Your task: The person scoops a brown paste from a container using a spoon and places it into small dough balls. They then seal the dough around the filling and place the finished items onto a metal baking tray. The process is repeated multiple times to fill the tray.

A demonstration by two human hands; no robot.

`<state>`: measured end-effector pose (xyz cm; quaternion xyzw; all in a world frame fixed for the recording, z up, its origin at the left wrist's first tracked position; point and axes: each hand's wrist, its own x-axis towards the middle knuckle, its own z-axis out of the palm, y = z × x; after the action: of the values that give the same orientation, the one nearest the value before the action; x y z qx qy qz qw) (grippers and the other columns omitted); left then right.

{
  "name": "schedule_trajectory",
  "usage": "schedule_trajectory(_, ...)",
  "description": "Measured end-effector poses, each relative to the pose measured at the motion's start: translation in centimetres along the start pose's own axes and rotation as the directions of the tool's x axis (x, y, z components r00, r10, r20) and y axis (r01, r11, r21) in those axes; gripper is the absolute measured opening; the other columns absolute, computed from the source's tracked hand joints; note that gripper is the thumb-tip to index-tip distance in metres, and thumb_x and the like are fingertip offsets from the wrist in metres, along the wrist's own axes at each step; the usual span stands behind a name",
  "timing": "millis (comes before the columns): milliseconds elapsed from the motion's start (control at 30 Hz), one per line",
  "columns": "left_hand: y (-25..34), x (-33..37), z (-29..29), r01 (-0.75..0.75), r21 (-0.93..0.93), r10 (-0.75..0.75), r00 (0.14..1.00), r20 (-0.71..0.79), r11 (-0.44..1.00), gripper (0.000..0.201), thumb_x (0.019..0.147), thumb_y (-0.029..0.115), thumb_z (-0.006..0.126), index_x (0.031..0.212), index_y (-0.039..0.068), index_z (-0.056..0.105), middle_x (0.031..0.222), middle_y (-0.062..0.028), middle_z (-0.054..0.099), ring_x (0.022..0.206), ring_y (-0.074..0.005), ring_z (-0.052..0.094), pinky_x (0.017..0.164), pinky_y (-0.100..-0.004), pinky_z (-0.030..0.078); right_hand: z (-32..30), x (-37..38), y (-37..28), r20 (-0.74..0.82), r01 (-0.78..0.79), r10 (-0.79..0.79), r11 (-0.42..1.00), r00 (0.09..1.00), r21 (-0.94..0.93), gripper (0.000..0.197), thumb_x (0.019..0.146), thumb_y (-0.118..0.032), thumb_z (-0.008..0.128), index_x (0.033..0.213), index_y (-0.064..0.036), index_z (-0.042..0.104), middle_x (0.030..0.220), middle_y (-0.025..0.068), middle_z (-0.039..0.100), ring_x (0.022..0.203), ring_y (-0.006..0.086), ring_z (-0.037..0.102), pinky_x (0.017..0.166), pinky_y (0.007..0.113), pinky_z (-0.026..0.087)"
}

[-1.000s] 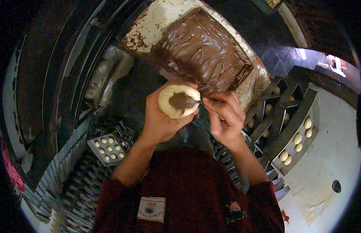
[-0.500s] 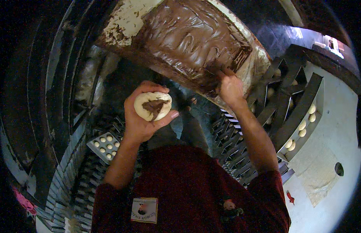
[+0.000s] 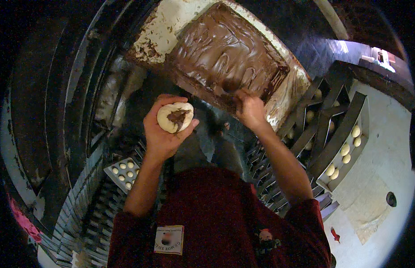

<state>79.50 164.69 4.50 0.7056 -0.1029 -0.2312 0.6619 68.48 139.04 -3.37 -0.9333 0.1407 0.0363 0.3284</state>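
My left hand [image 3: 159,142] is closed around a pale round piece of dough [image 3: 163,117], its fingers and thumb curled about the sides. A dab of brown chocolate spread [image 3: 178,117] sits on top of the dough. Beyond, a thick slab-like mass of the same glossy chocolate spread [image 3: 225,47] lies on a pale, smeared board [image 3: 154,33]. My right hand [image 3: 251,110] is at the near edge of that mass, fingers bent down and pressed together. Whatever those fingers hold, if anything, is hidden.
Down to the left, a metal tray [image 3: 113,175] carries several dough balls. Stacked dark trays [image 3: 301,134] stand on my right, with a longer tray [image 3: 362,111] of dough pieces on top. A pale surface [image 3: 386,143] extends beyond it.
My right hand has moved left along the near edge of the chocolate spread. My left hand keeps hold of the dough, nearly in place. The view has shifted slightly.
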Motion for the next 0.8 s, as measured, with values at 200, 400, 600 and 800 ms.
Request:
schedule_trajectory(200,1.6,0.3,0.5,0.077,-0.165,-0.072,0.997,0.039,0.983,0.053,0.073,-0.001,0.089,0.118,0.002,0.062,0.119,-0.0070,0.067,0.106,-0.0147,0.066,0.093,-0.0304,0.055,-4.2,-0.4,-7.9,-0.093,-0.004,0.053,0.887,0.994,0.461,0.014,0.091,0.005,0.068,0.103,-0.0006,0.073,0.099,0.0120,0.072,0.088,0.0244,0.067,0.081,0.032,0.052)
schedule_trajectory(400,6.3,1.6,2.1,0.075,-0.129,-0.051,0.982,0.183,0.989,0.051,0.073,-0.005,0.085,0.119,0.001,0.064,0.115,-0.0090,0.071,0.105,-0.0156,0.068,0.096,-0.0314,0.055,-9.0,-1.2,-13.3,-0.332,0.409,-0.347,0.902,0.877,0.138,0.027,0.081,0.014,0.068,0.102,-0.0018,0.074,0.097,0.0152,0.070,0.087,0.0293,0.066,0.078,0.037,0.052)
schedule_trajectory(600,1.4,0.5,2.3,0.107,-0.166,-0.079,0.982,0.170,0.980,0.050,0.072,-0.006,0.084,0.117,0.002,0.065,0.117,-0.0114,0.072,0.107,-0.0198,0.070,0.094,-0.0347,0.057,-3.4,-7.0,-1.1,-0.387,0.306,-0.328,0.945,0.862,-0.120,0.022,0.083,0.014,0.066,0.099,-0.0013,0.070,0.101,0.0173,0.067,0.091,0.0324,0.064,0.078,0.040,0.052)
schedule_trajectory(800,2.9,0.3,3.3,-0.069,0.092,0.051,0.982,0.181,0.993,0.051,0.066,0.008,0.095,0.110,0.005,0.070,0.114,-0.0103,0.072,0.105,-0.0213,0.069,0.092,-0.0372,0.057,2.5,-11.4,12.8,-0.601,-0.216,0.189,0.976,0.776,0.028,0.014,0.091,-0.001,0.070,0.105,0.0023,0.068,0.105,0.0143,0.069,0.097,0.0300,0.065,0.091,0.037,0.051)
